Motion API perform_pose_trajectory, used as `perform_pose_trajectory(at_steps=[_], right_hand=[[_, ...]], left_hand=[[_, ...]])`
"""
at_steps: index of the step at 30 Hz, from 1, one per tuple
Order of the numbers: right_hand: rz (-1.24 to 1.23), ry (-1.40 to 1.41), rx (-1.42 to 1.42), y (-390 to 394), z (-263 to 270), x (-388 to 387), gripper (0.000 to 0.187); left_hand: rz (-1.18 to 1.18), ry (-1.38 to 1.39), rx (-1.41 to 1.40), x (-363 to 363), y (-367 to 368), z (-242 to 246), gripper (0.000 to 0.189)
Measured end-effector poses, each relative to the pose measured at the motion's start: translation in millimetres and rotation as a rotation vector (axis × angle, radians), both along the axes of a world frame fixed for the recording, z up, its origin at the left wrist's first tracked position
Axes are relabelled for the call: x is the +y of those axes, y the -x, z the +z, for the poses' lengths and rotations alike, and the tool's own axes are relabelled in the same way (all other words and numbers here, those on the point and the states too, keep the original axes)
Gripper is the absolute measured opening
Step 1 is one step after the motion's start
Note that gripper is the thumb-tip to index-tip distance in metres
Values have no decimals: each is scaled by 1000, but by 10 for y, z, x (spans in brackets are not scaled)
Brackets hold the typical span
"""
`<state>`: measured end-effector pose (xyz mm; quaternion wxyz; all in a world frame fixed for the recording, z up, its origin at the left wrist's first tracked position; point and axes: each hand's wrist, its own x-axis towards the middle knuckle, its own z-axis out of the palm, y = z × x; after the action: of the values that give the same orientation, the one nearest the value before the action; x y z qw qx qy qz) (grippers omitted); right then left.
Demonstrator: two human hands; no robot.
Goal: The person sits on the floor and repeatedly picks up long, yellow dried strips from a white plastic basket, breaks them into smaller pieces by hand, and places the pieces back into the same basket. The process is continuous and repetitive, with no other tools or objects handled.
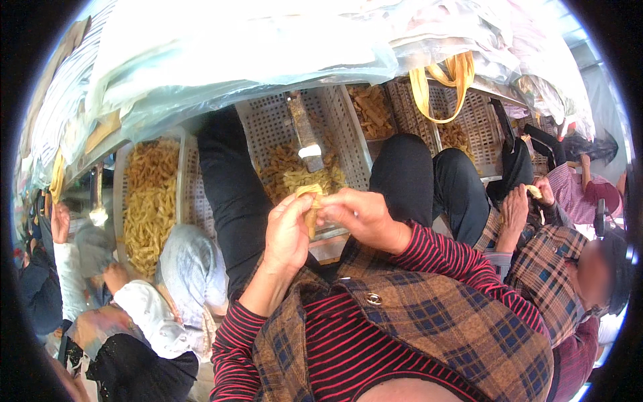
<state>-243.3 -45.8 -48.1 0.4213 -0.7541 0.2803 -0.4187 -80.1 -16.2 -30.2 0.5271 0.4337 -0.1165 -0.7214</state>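
Observation:
A flat, pliable yellow strip (310, 221) is folded over on itself between my two hands, with one end hanging down. My left hand (284, 231) pinches it between thumb and fingers. From the other side, my right hand (364, 216) grips the strip near the fold; its fingertips are partly hidden. Both hands are above my lap, at the near end of a perforated plastic crate (346, 120) between my knees. Inside that crate lie many short, twisted yellow and brown pieces (321, 176). A metal bar (303, 125) with a worn surface slants above the crate.
A table edge covered in plastic sheeting (241, 93) runs ahead, with yellow strips (454, 85) hanging over it. Another filled crate (181, 176) stands at left. More crates (467, 120) are at right. Co-workers sit close on both sides; one person's hands (517, 206) hold a similar strip.

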Motion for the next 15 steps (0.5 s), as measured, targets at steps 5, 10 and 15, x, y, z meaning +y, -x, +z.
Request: perform_pose_trajectory(at_steps=[5,10,15], right_hand=[[109,-689,-321,27,46,35,16],[1,-185,50,147,111,-81,17],[-77,27,12,102,170,-66,19]], left_hand=[[-118,19,14,104,-35,46,19],[-366,-59,30,149,-96,113,18],[-166,65,-328,203,9,123,10]])
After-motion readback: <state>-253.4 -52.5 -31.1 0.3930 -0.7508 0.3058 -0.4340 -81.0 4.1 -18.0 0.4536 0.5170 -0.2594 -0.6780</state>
